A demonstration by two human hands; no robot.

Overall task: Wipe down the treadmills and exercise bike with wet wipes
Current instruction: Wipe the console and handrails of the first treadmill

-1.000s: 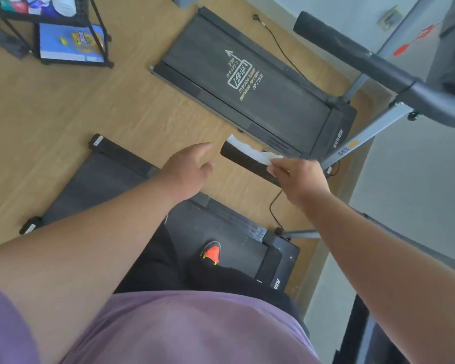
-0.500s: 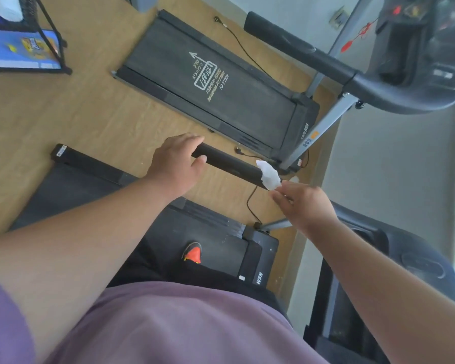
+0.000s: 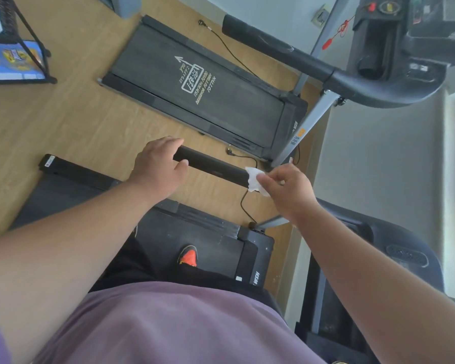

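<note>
While the person is standing on the near treadmill [image 3: 195, 232], head view:
Left hand [image 3: 158, 166]: gripping the black handrail [image 3: 213, 168], fingers curling over its free end.
Right hand [image 3: 286, 187]: pinching a white wet wipe [image 3: 252, 178] between thumb and fingertips, pressing it against the handrail's other end.
Second treadmill [image 3: 208, 93]: lying just beyond on the wooden floor [image 3: 63, 122].
Orange shoe [image 3: 189, 256]: resting on the near belt.

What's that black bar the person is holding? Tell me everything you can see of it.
The black handrail is a round, matte bar, foam-like in look, running slantwise above the wooden floor. The left hand grips its free end, fingers curled over the top. At the other end the right hand pinches a crumpled white wet wipe against it. Its mounting is hidden.
</note>
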